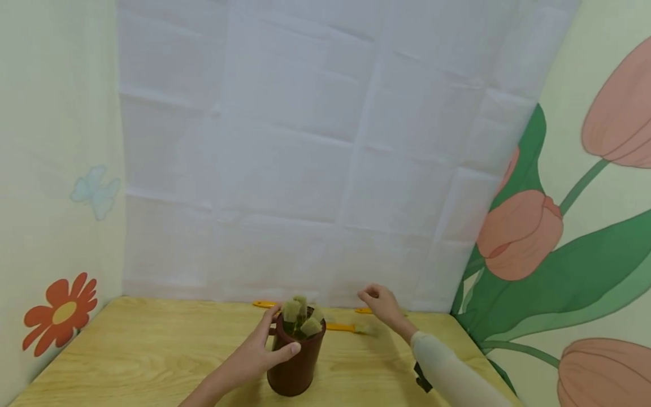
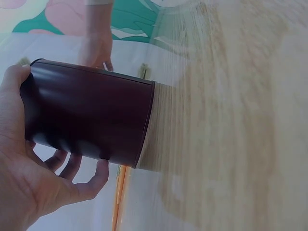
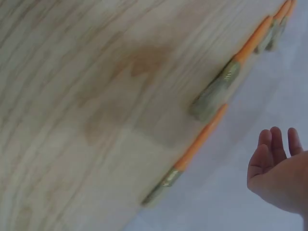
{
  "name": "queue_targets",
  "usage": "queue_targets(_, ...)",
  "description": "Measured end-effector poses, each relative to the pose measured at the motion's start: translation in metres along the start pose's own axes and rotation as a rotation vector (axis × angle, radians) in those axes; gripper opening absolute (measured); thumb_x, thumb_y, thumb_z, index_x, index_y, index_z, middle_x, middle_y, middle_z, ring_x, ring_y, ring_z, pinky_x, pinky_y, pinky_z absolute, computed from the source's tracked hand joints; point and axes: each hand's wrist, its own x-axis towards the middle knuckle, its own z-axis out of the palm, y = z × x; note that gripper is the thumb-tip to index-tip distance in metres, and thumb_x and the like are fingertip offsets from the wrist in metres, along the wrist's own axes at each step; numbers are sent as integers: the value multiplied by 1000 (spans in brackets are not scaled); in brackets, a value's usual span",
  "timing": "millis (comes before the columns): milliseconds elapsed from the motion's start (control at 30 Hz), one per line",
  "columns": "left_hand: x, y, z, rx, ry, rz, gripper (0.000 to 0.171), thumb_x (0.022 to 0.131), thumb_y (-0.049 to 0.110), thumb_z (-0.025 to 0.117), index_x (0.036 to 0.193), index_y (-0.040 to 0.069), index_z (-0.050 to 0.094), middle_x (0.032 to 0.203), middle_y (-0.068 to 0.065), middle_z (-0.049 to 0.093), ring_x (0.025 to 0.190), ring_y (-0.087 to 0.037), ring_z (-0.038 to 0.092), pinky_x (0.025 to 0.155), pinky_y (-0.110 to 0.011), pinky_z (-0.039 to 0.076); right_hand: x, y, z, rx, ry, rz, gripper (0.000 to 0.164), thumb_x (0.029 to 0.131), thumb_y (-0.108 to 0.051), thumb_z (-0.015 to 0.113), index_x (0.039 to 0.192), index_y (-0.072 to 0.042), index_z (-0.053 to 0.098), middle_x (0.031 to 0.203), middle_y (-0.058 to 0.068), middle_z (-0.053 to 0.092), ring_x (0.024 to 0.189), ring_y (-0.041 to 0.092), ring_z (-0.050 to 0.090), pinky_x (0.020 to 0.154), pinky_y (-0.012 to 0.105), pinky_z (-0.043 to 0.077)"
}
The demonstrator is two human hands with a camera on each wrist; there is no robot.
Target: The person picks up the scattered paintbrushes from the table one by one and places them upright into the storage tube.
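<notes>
My left hand [image 1: 251, 356] grips a dark brown cylindrical pot [image 1: 295, 370], thumb on the near side and fingers around the left. Several paintbrushes [image 1: 292, 312] stand inside the pot, pale bristles upward. In the left wrist view, the thumb reaches the rim of the pot [image 2: 89, 113] and curled fingers lie against its side. Over the back of the table, to the right, my right hand [image 1: 383, 305] hovers with loosely bent fingers and nothing in them. Beneath it lies an orange-handled paintbrush [image 1: 363, 310]; another paintbrush [image 1: 341, 327] lies closer to the pot.
A further orange handle [image 1: 264, 304] shows behind the pot, at the table's back edge. The wooden table [image 1: 147, 350] meets a creased white sheet [image 1: 285, 169] at the back. Walls with painted flowers [image 1: 524, 237] stand on both sides.
</notes>
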Motion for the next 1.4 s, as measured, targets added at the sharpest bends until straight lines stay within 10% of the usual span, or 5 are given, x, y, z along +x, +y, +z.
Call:
queue_targets(467,1,6,3,-1,-23,12,95,96,45,71,164,19,9,163,-20,20,138,-45,36,94,-72,41,-7,64,-25,-414,-83,76,31,93,0,67,122,10,65,119,24,65,114,43,59,95,59,47)
queue_targets(1400,-1,4,-1,8,-13,-30,97,96,48,71,164,20,8,164,-20,17,139,-47,34,94,-74,39,-12,91,-29,-610,-145,155,29,93,0,62,121,-1,67,124,19,62,116,46,53,97,72,26)
